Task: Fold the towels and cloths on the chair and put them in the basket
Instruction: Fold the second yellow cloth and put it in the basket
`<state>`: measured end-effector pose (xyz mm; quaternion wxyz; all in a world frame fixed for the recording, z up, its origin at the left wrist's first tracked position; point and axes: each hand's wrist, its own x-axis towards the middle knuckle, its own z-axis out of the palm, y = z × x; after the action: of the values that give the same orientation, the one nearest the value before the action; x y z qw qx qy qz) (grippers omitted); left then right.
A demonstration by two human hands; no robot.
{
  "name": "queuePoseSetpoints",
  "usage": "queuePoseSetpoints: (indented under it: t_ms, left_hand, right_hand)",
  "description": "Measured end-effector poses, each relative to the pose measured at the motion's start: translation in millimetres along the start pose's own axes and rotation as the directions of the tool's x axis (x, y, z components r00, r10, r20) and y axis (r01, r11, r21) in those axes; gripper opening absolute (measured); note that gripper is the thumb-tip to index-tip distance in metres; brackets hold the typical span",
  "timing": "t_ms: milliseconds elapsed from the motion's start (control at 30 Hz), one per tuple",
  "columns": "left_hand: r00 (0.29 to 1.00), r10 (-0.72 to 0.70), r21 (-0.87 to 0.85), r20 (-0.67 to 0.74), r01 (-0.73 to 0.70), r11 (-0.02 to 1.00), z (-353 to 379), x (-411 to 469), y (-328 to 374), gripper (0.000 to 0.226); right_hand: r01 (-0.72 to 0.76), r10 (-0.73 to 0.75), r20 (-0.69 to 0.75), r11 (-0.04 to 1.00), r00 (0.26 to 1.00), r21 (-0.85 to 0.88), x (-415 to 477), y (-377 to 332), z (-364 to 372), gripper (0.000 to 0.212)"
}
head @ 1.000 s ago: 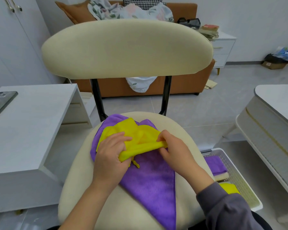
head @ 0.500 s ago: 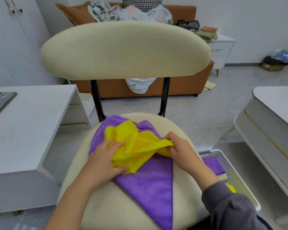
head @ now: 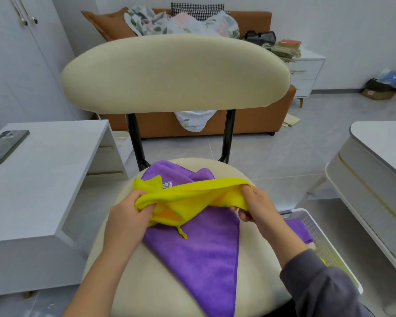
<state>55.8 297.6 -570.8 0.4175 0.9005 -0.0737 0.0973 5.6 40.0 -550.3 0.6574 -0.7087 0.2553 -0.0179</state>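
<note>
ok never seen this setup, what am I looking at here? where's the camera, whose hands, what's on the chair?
No robot: a person works bare-handed, and the single camera sits on their head, looking forward and down. The left hand and right hand each have a grip on one end of a yellow cloth, stretching it out above a purple towel that lies on the chair seat. The white basket on the floor to the right already holds a purple cloth.
</note>
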Motion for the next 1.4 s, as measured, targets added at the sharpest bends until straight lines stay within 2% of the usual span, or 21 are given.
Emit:
queuePoseSetpoints:
  t_ms: [100, 200, 267, 300, 367, 433, 500, 567, 667, 733, 800, 933, 1100, 1233, 1400]
  left_hand:
    - [0.995, 0.085, -0.036, 0.052, -0.084, 0.996, -5, 1, 6, 0.024]
    - [0.966, 0.209, 0.008, 0.152, -0.212, 0.977, -16, -3, 14, 0.039]
    - [0.933, 0.291, 0.028, 0.213, -0.304, 0.952, -25, -6, 16, 0.035]
    - [0.918, 0.328, 0.019, 0.225, -0.341, 0.94, -30, -7, 17, 0.029]
    - [0.903, 0.381, -0.018, 0.199, -0.386, 0.922, -41, -7, 22, 0.016]
    - [0.924, 0.37, -0.065, 0.103, -0.364, 0.929, -57, -5, 36, 0.009]
    - [0.942, 0.333, -0.109, -0.035, -0.335, 0.936, -76, -1, 54, 0.015]
    - [0.955, 0.274, -0.183, -0.118, -0.292, 0.939, -97, 4, 70, 0.018]
    - [0.984, 0.156, -0.434, -0.081, -0.176, 0.884, -124, 8, 87, 0.028]
    - [0.997, 0.059, -0.579, -0.058, -0.081, 0.812, -134, 10, 93, 0.022]
    - [0.998, -0.028, -0.664, -0.06, -0.018, 0.747, -138, 10, 96, 0.01]
    - [0.986, -0.161, -0.766, -0.048, 0.067, 0.639, -141, 7, 93, 0.01]
    - [0.967, -0.255, -0.756, -0.023, 0.15, 0.637, -140, -1, 94, 0.018]
    - [0.96, -0.273, -0.754, -0.055, 0.139, 0.642, -140, -1, 99, 0.018]
    - [0.949, -0.302, -0.748, -0.087, 0.138, 0.649, -135, 2, 101, 0.014]
  right_hand:
    - [-0.074, 0.042, 0.105, 0.941, 0.994, 0.331, -2, -8, -1, 0.029]
    - [-0.116, 0.041, 0.13, 0.755, 0.991, 0.645, -5, -16, -9, 0.029]
    - [-0.101, 0.053, 0.088, 0.647, 0.995, 0.756, -10, -22, -15, 0.029]
    - [-0.081, 0.056, 0.059, 0.634, 0.997, 0.769, -13, -26, -18, 0.026]
    - [-0.03, 0.037, 0.006, 0.687, 0.999, 0.727, -19, -36, -24, 0.022]
    - [0.032, 0.009, -0.063, 0.784, 0.998, 0.619, -27, -51, -32, 0.021]
    - [0.124, -0.043, -0.189, 0.89, 0.981, 0.438, -37, -70, -40, 0.02]
    - [0.261, -0.192, -0.324, 0.948, 0.926, 0.184, -46, -86, -48, 0.017]
    - [0.445, -0.449, -0.387, 0.889, 0.805, -0.106, -60, -105, -60, 0.019]
    - [0.491, -0.547, -0.369, 0.837, 0.751, -0.242, -68, -113, -67, 0.02]
    - [0.496, -0.562, -0.359, 0.827, 0.745, -0.266, -75, -119, -74, 0.023]
    - [0.454, -0.501, -0.36, 0.865, 0.787, -0.212, -87, -119, -83, 0.016]
    - [0.354, -0.364, -0.361, 0.93, 0.858, -0.096, -99, -118, -87, 0.039]
    - [0.362, -0.363, -0.359, 0.929, 0.86, -0.074, -99, -118, -85, 0.029]
    - [0.357, -0.349, -0.342, 0.933, 0.873, -0.042, -89, -114, -83, 0.031]
